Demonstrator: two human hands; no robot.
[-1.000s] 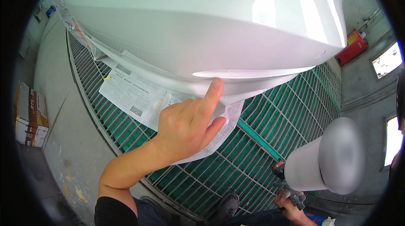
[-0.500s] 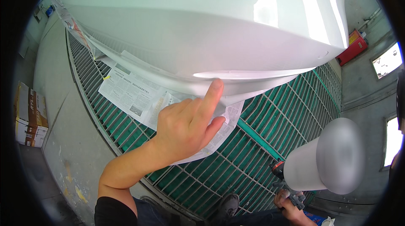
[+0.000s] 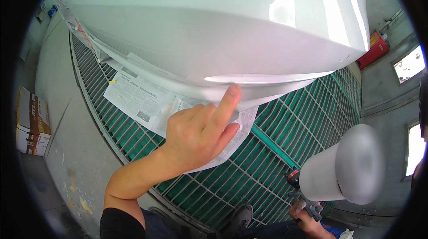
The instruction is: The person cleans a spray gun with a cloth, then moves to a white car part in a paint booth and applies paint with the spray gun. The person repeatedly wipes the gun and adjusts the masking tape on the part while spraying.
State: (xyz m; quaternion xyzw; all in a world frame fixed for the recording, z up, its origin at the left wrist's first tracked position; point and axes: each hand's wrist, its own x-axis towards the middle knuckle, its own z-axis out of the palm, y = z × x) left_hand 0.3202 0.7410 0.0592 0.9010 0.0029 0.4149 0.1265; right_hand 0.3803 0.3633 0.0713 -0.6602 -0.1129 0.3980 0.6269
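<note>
My left hand (image 3: 198, 132) has its index finger stretched out and the others curled, holding nothing. That fingertip is at a long glossy groove (image 3: 263, 78) low on a pale, shiny car body panel (image 3: 200, 34); whether it touches is hard to tell. At lower right, my right hand (image 3: 305, 221) is wrapped round a spray gun (image 3: 317, 212), which carries a large silvery-white cup (image 3: 323, 172) on top. Newspaper sheets (image 3: 136, 98) lie beneath the panel's lower edge, and masking paper (image 3: 76, 25) covers its left edge.
A metal floor grate (image 3: 276, 136) with green material below surrounds my shoe (image 3: 240, 216). A cardboard box (image 3: 32, 123) sits beyond the grey ledge (image 3: 76, 158) at left. A red unit (image 3: 372, 49) stands by the right wall (image 3: 381, 98), which has bright windows.
My left index fingertip has shifted slightly to the right along the panel in the last half second. My right hand and the spray gun stay almost still.
</note>
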